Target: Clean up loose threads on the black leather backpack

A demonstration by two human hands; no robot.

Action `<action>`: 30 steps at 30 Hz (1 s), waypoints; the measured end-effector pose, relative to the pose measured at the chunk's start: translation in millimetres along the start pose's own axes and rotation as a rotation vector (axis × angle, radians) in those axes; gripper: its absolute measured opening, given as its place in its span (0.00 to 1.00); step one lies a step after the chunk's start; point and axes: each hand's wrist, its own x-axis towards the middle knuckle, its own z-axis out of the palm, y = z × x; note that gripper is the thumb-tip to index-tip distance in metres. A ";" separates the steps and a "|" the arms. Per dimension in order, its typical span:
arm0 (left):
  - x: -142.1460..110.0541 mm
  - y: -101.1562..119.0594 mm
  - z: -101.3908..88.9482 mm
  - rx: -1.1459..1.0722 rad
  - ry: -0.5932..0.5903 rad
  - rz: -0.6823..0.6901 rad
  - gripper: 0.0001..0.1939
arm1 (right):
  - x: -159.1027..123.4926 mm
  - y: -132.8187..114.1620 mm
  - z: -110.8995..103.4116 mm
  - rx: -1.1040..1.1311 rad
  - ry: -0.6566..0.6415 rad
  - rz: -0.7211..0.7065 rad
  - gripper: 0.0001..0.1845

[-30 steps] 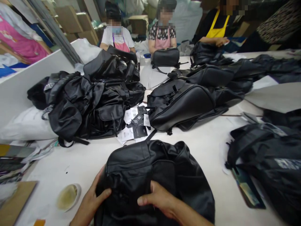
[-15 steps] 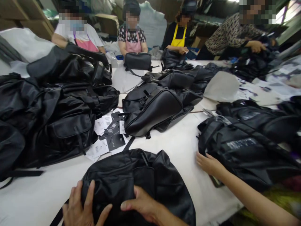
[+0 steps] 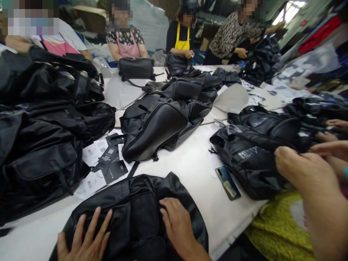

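Note:
A black leather backpack point(image 3: 136, 214) lies flat on the white table point(image 3: 190, 166) right in front of me. My left hand point(image 3: 84, 241) rests on its left side with the fingers spread flat. On the backpack's right part my right hand point(image 3: 176, 223) lies palm down, fingers stretched out. Neither hand grips anything. A co-worker's hand point(image 3: 304, 166) at the right reaches onto another black bag point(image 3: 247, 159).
A big heap of black bags point(image 3: 46, 130) fills the left. More black backpacks point(image 3: 157, 123) lie mid-table beside scattered paper tags point(image 3: 103, 163). A phone point(image 3: 227, 182) lies near the table's right edge. Several seated people work at the far side.
The view has swung to the right. Both my hands have flattened out on the backpack. The co-worker's hand has drawn back from the table to the right bag, uncovering the phone.

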 end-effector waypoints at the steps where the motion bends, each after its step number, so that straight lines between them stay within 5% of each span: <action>1: 0.5 -1.4 1.2 -0.006 -0.013 0.012 0.34 | -3.1 7.5 -8.6 -0.151 0.034 -0.024 0.16; 5: 1.2 -3.7 4.2 0.045 -0.054 0.041 0.30 | -4.7 23.5 -17.8 -0.578 -0.039 -0.071 0.11; 8: 3.1 -1.8 -0.6 0.092 -0.096 0.040 0.25 | -0.8 19.9 -23.9 -0.595 -0.048 -0.033 0.03; 13: 18.1 19.7 -20.8 -0.033 -0.053 0.099 0.21 | -0.8 0.6 -46.9 -0.012 -0.113 0.097 0.02; 16: 35.1 35.2 -29.4 -0.256 -0.158 0.213 0.22 | -5.7 -26.0 -42.9 0.470 -0.186 0.203 0.07; 19: 50.0 37.2 -31.8 -0.545 -0.271 0.044 0.20 | -14.8 -59.6 -25.9 0.729 -0.287 0.212 0.10; 23: 50.6 30.0 -25.5 -1.060 -0.455 -0.339 0.27 | -28.9 -87.6 -3.9 0.783 -0.339 0.182 0.11; 26: 33.1 33.6 -11.6 -1.312 -0.453 -0.457 0.27 | -37.9 -87.8 5.2 0.792 -0.457 0.099 0.16; 30: 3.7 42.0 6.9 -1.378 -0.417 -0.668 0.32 | -40.9 -68.8 10.2 0.793 -0.683 0.029 0.21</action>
